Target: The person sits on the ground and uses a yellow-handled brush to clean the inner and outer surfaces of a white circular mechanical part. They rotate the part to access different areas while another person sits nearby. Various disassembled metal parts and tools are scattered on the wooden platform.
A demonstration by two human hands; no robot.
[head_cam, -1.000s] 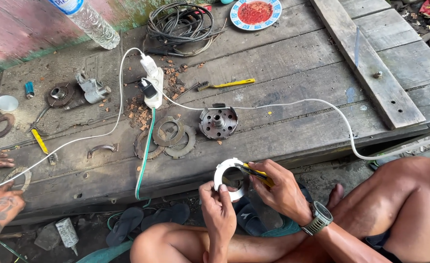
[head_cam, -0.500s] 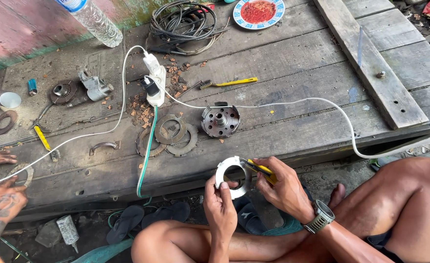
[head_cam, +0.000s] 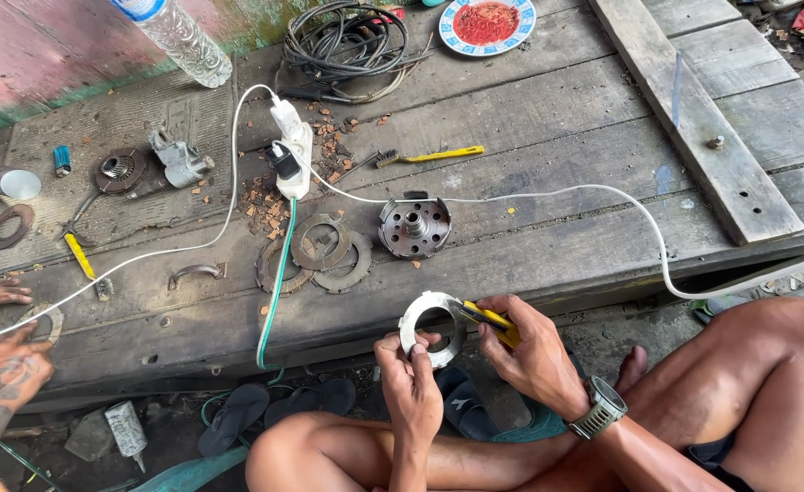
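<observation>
Weathered plank tabletop (head_cam: 548, 109): power strip (head_cam: 291, 150), metal hub (head_cam: 413, 228), flat rings (head_cam: 315, 255), yellow brush (head_cam: 429, 156). Below its edge, over the lap: left hand (head_cam: 409, 383), grip closed on white ring (head_cam: 431, 328); right hand (head_cam: 534, 351), grip closed on yellow cutter (head_cam: 486, 319), tip touching the ring.

I look down on a weathered grey wooden platform (head_cam: 548, 109) in flat daylight — a loose plank (head_cam: 694, 109) lies slantwise across its right side, a faded pink wall with a green base strip (head_cam: 46, 55) runs behind it, and dark littered ground (head_cam: 83, 437) shows below its front edge.
</observation>
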